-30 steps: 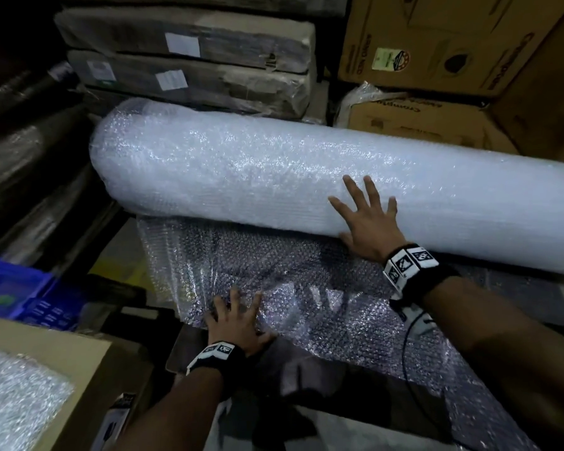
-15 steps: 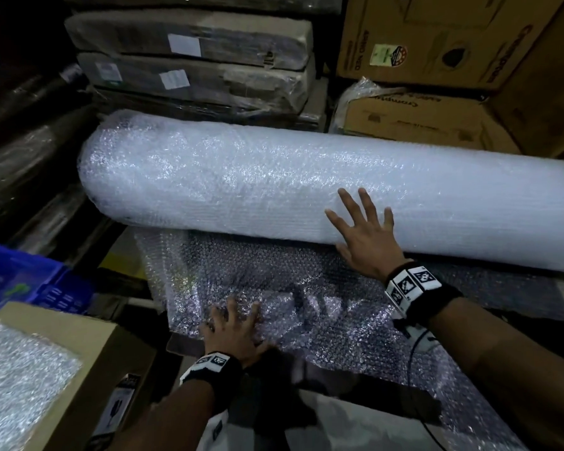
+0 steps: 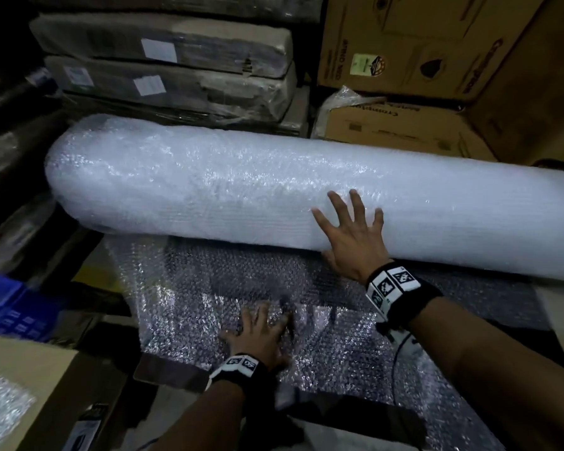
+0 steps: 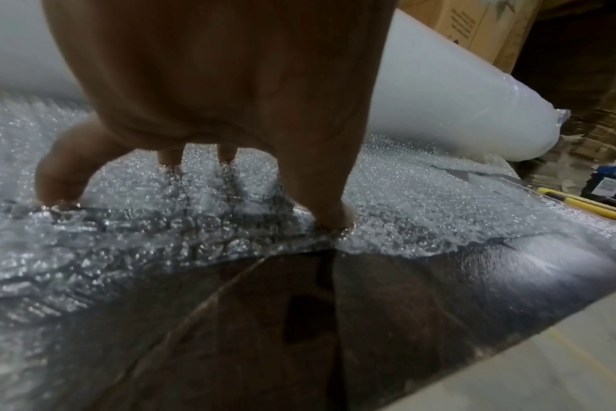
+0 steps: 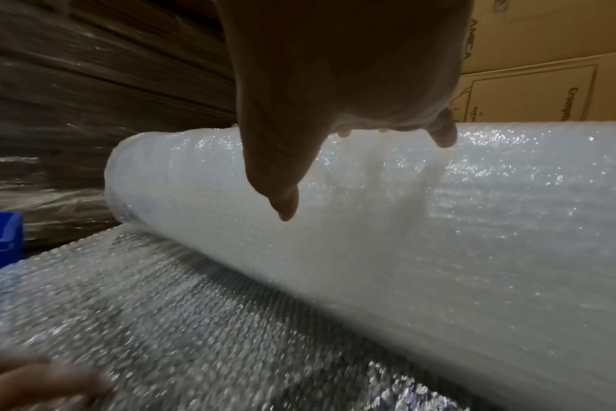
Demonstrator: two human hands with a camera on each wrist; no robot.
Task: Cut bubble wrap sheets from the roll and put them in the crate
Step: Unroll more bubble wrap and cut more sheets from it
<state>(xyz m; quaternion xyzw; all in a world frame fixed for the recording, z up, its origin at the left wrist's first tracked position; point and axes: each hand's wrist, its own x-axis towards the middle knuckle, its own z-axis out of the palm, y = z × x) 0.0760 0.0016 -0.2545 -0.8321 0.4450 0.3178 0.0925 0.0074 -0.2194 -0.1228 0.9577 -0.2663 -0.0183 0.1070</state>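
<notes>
A big white bubble wrap roll (image 3: 209,187) lies across the work surface from left to right, also filling the right wrist view (image 5: 440,222). An unrolled sheet (image 3: 209,288) runs from under the roll toward me. My right hand (image 3: 349,236) lies flat with spread fingers against the roll's near side. My left hand (image 3: 258,333) presses down on the sheet near its front edge, fingertips (image 4: 329,214) and thumb planted on the bubbles, nothing gripped. A blue crate (image 3: 7,307) sits at the far left. No cutting tool is visible.
Wrapped flat cartons (image 3: 163,60) are stacked behind the roll, brown cardboard boxes (image 3: 404,43) at the back right. An open cardboard box (image 3: 36,385) with bubble wrap inside stands at the lower left. Yellow-handled sticks (image 4: 581,205) lie to the right of the sheet.
The roll has shifted away from me and more sheet lies exposed. My left hand has slid right and forward along the sheet; the right hand stays flat on the roll.
</notes>
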